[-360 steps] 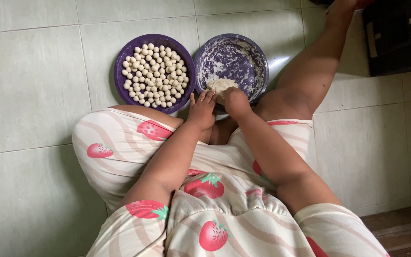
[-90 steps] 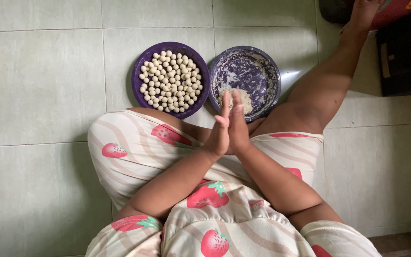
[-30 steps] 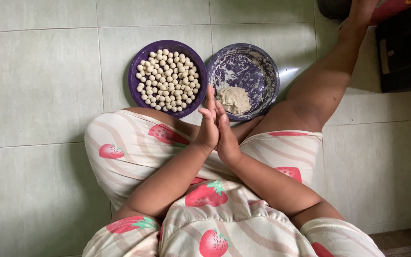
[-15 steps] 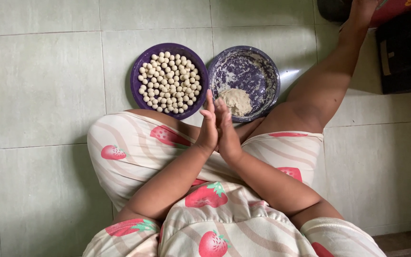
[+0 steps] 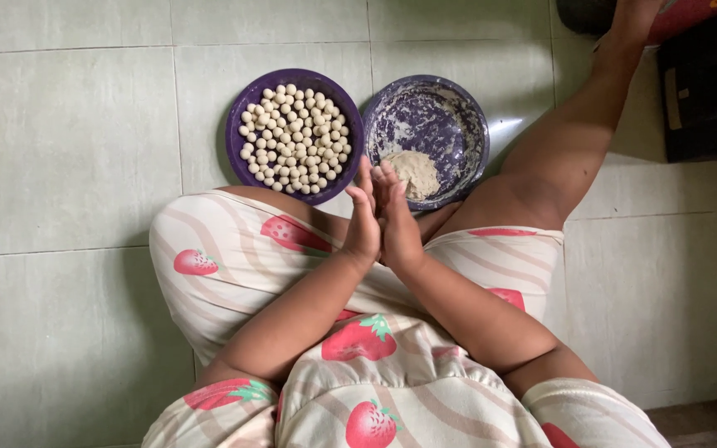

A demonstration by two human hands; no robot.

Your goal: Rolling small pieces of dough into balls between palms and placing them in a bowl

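Left hand (image 5: 364, 222) and right hand (image 5: 397, 222) are pressed palm to palm, fingers upright, over the lap; anything between the palms is hidden. Dough lump (image 5: 413, 173) lies in the floured bowl (image 5: 450, 104) just beyond. The plate of dough balls (image 5: 295, 137) sits beside it. Open tiled floor (image 5: 68, 149) lies left.

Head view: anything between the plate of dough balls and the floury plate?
Nothing. The plate of balls and the floury plate sit side by side on the tile floor, rims nearly touching.
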